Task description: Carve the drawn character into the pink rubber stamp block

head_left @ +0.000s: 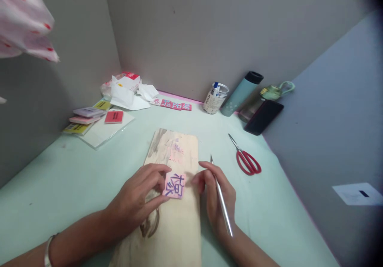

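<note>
Holds a craft knife in the right hand by the right edge of the wooden board, aiming blade away, slanting lengthwise from near right to far left. Grips a squarish pink block on the board by its left side, lettering upright, with the left hand. Shows broad worktop left of the board, scissors right.

Pale green bench is spanning the lower frame. Wooden board is lying at centre, red-handled scissors to its right. Stacked pads are sitting upper left; tin can and teal bottle are standing upper right.
</note>
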The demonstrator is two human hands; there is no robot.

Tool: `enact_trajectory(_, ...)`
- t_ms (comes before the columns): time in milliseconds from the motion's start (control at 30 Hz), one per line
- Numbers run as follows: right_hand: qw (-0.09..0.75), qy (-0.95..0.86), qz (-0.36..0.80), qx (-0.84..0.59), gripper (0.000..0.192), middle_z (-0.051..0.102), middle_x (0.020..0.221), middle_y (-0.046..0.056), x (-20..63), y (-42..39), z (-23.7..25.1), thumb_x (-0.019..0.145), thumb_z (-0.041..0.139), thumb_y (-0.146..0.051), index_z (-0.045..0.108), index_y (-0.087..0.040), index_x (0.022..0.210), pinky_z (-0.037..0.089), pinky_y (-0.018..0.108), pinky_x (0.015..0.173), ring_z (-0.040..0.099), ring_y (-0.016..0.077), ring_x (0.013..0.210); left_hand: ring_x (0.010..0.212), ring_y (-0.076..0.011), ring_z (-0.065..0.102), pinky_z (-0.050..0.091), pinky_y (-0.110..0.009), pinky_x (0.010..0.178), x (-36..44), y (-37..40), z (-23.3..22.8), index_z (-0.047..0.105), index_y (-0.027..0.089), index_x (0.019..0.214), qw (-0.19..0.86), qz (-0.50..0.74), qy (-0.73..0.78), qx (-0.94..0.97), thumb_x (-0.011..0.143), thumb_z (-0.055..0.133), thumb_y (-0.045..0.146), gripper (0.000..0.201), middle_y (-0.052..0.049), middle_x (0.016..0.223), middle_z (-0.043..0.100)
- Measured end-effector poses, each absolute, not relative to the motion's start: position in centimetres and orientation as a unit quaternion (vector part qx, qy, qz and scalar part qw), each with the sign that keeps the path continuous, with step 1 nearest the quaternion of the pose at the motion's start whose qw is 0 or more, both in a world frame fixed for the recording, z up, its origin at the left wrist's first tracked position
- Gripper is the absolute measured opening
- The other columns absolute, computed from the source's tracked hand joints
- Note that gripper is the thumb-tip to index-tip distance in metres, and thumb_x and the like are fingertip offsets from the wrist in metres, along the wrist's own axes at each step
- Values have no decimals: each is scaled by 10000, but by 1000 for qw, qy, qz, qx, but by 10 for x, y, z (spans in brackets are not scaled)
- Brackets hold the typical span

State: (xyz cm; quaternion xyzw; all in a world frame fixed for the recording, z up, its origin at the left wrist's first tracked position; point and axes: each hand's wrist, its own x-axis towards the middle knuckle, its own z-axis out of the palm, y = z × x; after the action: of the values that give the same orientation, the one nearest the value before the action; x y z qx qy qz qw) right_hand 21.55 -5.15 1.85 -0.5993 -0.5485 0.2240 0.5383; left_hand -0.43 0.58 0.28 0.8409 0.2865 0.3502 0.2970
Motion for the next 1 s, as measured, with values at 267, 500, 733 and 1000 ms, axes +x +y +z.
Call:
enact_trajectory(267,513,-564,384,-521,225,739,843,9,209,-49,21,967,639,-274,632,-220,1186,594,251,646,715,154,703,1198,-214,622,540,-320,974,-10,1,10,559,236,968,278,392,260,838,981,591,142,100,-86,1274,638)
enact_trajectory(500,474,-734,-62,-482,463,780,1044,76,221,-65,54,912,588,-16,610,-279,1293,626,312,690,761,215,879,1201,-240,626,558,-350,970,-11,2,17,555,236,1077,245,409,298,827,972,575,150,137,-105,1269,627)
enact_trajectory(733,359,-825,-101,-424,357,794,955,102,222,-57,50,936,520,20,610,-195,1206,614,344,704,754,225,852,1153,-218,624,584,-295,862,-11,5,18,559,240,1083,256,420,318,811,992,524,156,129,-88,1218,614)
enact_trajectory(1000,427,-803,-66,-411,395,776,1058,114,220,-58,43,922,482,35,614,-227,1186,603,367,728,729,223,898,1121,-227,636,558,-339,920,-11,4,22,576,228,1081,256,425,300,815,988,514,138,144,-94,1168,646)
